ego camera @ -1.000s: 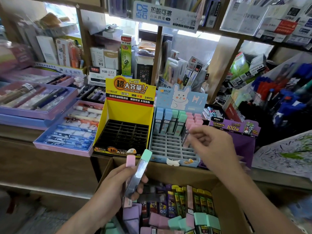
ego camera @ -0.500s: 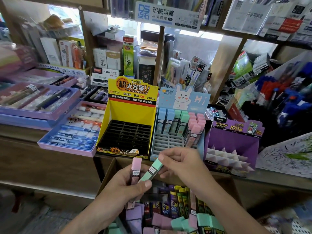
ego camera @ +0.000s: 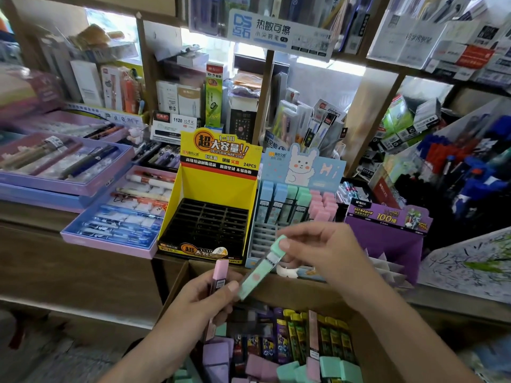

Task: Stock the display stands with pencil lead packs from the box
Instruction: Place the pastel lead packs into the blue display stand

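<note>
Left hand [ego camera: 201,302] is gripping the pink pack [ego camera: 218,280] plus the green pack [ego camera: 260,272], right hand [ego camera: 323,252] is pinching the green one's top, so tugging is probably risking dropping the pink.

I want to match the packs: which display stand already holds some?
The blue rabbit stand, in the middle; the yellow stand and purple stand show none.

Slim mint-green plastic lead pack [ego camera: 262,268]: smooth, slight sheen, white paper label near cap. Slim pink plastic lead pack [ego camera: 220,273]: matt cap, dark translucent body. Yellow printed cardboard display stand [ego camera: 215,186]: glossy print; black plastic grid insert [ego camera: 210,222] inside, semi-gloss. Pale-blue bunny-print cardboard stand [ego camera: 304,164]: matt card; grey plastic grid [ego camera: 262,239]. Brown corrugated cardboard box [ego camera: 298,291]: rough, dull. Brown wooden counter [ego camera: 77,272]: smooth, matt.
</note>
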Motion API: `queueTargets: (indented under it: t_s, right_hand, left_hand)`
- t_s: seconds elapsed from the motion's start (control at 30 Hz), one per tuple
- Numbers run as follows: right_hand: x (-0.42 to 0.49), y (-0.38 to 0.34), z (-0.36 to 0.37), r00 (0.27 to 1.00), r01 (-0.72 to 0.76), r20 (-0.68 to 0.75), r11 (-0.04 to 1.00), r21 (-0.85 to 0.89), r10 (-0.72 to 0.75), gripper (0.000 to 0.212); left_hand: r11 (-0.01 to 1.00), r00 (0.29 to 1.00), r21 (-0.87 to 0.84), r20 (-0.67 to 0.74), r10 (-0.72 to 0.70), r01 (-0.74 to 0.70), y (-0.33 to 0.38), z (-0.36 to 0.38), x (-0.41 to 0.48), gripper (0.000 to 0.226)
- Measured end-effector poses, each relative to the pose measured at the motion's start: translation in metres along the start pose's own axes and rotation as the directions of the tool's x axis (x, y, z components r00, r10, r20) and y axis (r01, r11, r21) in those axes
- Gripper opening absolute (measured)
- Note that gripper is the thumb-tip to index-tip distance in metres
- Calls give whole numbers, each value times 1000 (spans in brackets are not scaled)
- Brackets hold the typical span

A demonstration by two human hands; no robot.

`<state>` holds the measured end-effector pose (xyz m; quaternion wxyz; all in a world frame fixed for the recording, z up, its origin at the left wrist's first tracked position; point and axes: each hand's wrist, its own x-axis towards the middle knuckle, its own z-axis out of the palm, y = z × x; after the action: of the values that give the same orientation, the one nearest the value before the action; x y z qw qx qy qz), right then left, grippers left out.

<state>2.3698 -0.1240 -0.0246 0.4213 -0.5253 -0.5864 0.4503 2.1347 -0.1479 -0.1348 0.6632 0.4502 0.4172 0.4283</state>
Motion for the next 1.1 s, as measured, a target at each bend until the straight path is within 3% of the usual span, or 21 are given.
queueTargets:
  t_s: [0.1, 0.23, 0.47, 0.73, 0.93, 1.1]
  right_hand:
    - [11, -18, -21, 991, 106, -73, 989, -108, -114, 20]
    - [34, -30, -43, 969, 140, -161, 951, -276, -190, 16]
    - [65, -30, -52, 958, 151, -122, 815, -560, -261, 18]
    - [80, -28, -43, 960, 170, -37, 681, -712, -279, 10]
    - [81, -24, -44, 973, 161, 3, 673, -722, -230, 11]
    - [87, -17, -42, 955, 209, -1, 676, -707, -296, 14]
  left_hand:
    - [999, 1000, -44, 5, -4, 4, -3, -2, 2, 34]
    - [995, 1000, -96, 7, -3, 4, 0, 0, 3, 30]
    - [979, 999, -201, 0, -38, 37, -1, -1, 6, 30]
    - [979, 999, -202, 7, -37, 37, -1, -2, 8, 25]
    - [980, 999, -198, 6, -32, 32, -2, -2, 9, 31]
    - [978, 999, -204, 5, -39, 39, -4, -2, 11, 35]
